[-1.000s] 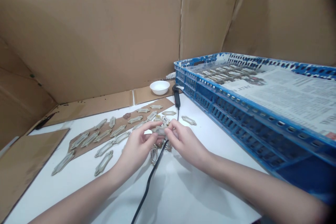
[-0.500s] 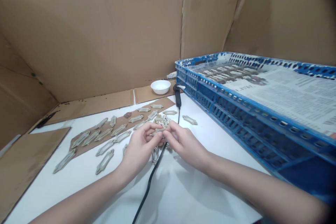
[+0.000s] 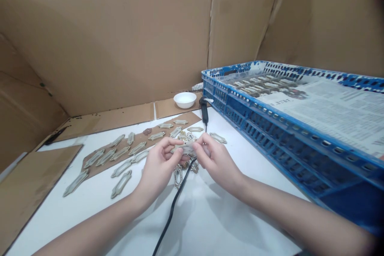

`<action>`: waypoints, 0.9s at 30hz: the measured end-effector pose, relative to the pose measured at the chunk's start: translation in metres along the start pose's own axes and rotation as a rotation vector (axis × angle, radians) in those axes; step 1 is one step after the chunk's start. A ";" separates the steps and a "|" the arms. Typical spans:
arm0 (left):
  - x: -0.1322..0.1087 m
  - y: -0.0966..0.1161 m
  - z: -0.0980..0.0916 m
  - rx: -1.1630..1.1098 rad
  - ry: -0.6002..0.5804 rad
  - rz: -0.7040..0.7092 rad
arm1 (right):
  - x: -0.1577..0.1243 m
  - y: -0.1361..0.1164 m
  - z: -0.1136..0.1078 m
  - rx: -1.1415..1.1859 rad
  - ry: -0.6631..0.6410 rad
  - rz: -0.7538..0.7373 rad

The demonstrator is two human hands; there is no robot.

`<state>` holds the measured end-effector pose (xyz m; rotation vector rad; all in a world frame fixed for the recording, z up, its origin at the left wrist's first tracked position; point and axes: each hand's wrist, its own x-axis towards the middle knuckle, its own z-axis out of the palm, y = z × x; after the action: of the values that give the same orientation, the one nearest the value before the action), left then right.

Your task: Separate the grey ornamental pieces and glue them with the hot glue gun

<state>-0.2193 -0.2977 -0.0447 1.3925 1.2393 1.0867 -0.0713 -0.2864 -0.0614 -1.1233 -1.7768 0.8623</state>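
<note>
My left hand [image 3: 159, 166] and my right hand [image 3: 217, 160] meet over the white table [image 3: 210, 216], both pinching one small grey ornate metal plate [image 3: 186, 149] between fingertips. Just under my hands lie a few more ornate plates [image 3: 178, 175] in a small heap. A black cable [image 3: 172, 212] runs beneath my hands to a black tool [image 3: 205, 113] lying behind them. Several similar grey plates [image 3: 120, 154] are spread in rows on a cardboard strip to the left.
A large blue plastic crate [image 3: 270, 128] lined with newspaper stands at the right, with more plates at its far end. A small white bowl [image 3: 185, 99] sits at the back. Cardboard walls [image 3: 120, 48] enclose the table; a cardboard sheet [image 3: 27, 184] lies at left.
Both hands have stayed together on the plate, shifting slightly right and up in view as the camera moved. The fingers have adjusted their pinch a little.
</note>
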 end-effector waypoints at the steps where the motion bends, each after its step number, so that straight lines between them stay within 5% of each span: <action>1: 0.001 0.000 0.000 -0.004 0.004 -0.004 | 0.000 0.000 -0.001 -0.001 0.017 0.001; 19: 0.019 -0.006 -0.017 -0.021 -0.025 -0.177 | 0.013 0.001 -0.006 0.269 0.081 0.131; 24: 0.028 -0.002 -0.030 0.182 -0.069 -0.131 | 0.014 0.003 -0.007 0.268 0.088 0.139; 27: 0.035 0.003 -0.046 0.412 -0.195 -0.108 | 0.014 0.004 -0.006 0.263 0.083 0.147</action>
<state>-0.2608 -0.2594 -0.0340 1.6707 1.4260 0.6237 -0.0675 -0.2708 -0.0586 -1.1079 -1.4773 1.0868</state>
